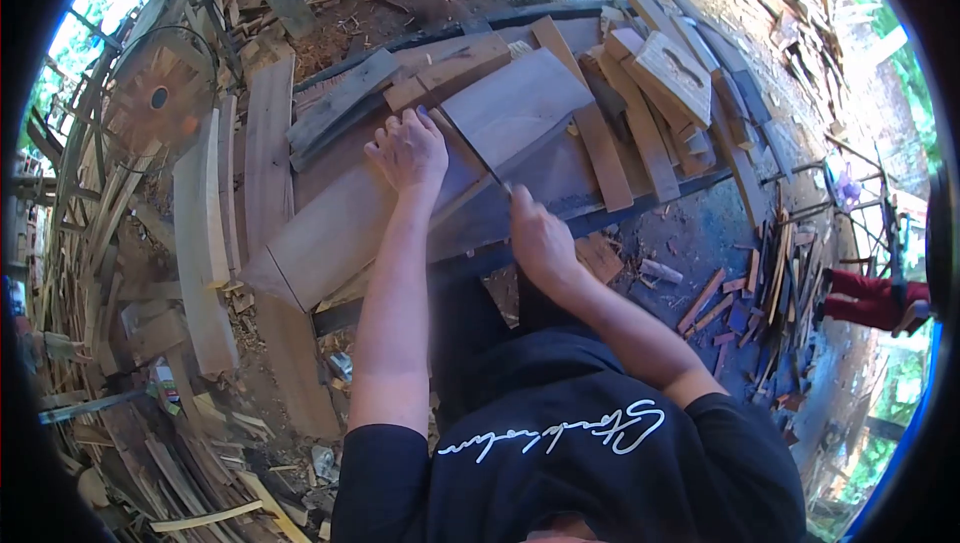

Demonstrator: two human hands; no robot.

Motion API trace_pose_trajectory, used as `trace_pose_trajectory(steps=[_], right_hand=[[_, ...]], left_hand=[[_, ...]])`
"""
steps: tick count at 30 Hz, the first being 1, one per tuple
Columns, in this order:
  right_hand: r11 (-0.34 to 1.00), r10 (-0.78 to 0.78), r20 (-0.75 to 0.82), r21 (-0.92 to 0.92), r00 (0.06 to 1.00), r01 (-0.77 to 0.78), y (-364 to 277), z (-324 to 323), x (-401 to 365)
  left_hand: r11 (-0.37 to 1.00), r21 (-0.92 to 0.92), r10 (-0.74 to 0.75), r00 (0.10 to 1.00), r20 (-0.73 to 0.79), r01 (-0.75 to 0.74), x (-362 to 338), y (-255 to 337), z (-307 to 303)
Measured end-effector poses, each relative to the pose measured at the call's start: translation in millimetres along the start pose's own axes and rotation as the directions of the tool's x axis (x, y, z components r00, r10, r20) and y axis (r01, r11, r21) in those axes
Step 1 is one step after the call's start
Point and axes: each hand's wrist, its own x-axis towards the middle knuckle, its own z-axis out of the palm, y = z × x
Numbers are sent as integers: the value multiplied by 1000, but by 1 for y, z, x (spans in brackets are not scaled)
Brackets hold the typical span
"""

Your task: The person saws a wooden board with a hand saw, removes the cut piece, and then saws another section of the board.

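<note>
A long wide board (345, 228) lies slanting across the bench, with a dark line across its near left end. My left hand (410, 150) rests on it with curled fingers, and a small blue thing shows at the fingertips, too small to name. My right hand (541, 235) is closed round the near end of a thin dark straight strip (470, 143), which lies across the board and runs up towards my left fingers. Beyond the strip the board's paler far part (520, 98) continues. A short brown block (450, 73) lies just behind my left hand.
Loose planks lie at the bench's right side, near a pale wooden piece with an oval slot (675, 76). More long planks (268, 143) stand at the left. Offcuts (705, 298) litter the floor at right. A person in red trousers (865, 300) is at the far right.
</note>
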Motion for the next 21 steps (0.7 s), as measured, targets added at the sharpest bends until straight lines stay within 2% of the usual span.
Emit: trace_pose_trajectory(steps=[3, 6, 8, 9, 10, 11, 12, 13, 14, 16, 17, 19, 21], right_hand=[[999, -32, -23, 7, 999, 32, 49, 3, -57], [995, -64, 84, 81, 994, 57, 94, -23, -107], [996, -36, 95, 89, 995, 28, 107, -45, -131], [996, -61, 92, 77, 994, 54, 112, -48, -139], [993, -3, 59, 119, 998, -4, 117, -53, -145], [985, 55, 29, 163, 998, -59, 122, -58, -146], [988, 33, 30, 151, 999, -37, 124, -61, -144], [987, 12, -71, 161, 997, -1, 122, -60, -140], [984, -6, -172, 173, 985, 37, 122, -60, -135], [979, -19, -195, 197, 981, 58, 131, -55, -121], [971, 16, -174, 236, 985, 26, 134, -52, -113], [959, 42, -150, 285, 988, 2, 132, -50, -95], [947, -47, -263, 297, 964, 127, 125, -53, -71]], left_hand=[[1000, -23, -10, 1000, 13, 10, -1, 1, -4], [999, -35, -16, 999, 30, 17, -1, 1, -6], [998, -47, -30, 999, 28, 31, 0, 1, -13], [998, -59, -16, 997, 73, 21, -1, 2, -17], [997, -72, -2, 993, 119, 10, -4, 4, -21], [996, -79, -22, 994, 104, 30, -8, 5, -21], [995, -66, 78, 997, -19, -79, -16, 5, -16], [982, -34, 179, 974, -140, -186, -24, 6, -15], [985, -33, 163, 974, -154, -170, -33, 8, -13], [962, -67, 262, 964, -31, -264, -57, 17, -16], [965, -57, 255, 966, -40, -257, -69, 19, -19], [885, -15, 463, 877, 126, -465, -98, 18, -24], [800, -199, 585, 809, 51, -566, -132, 11, -32]])
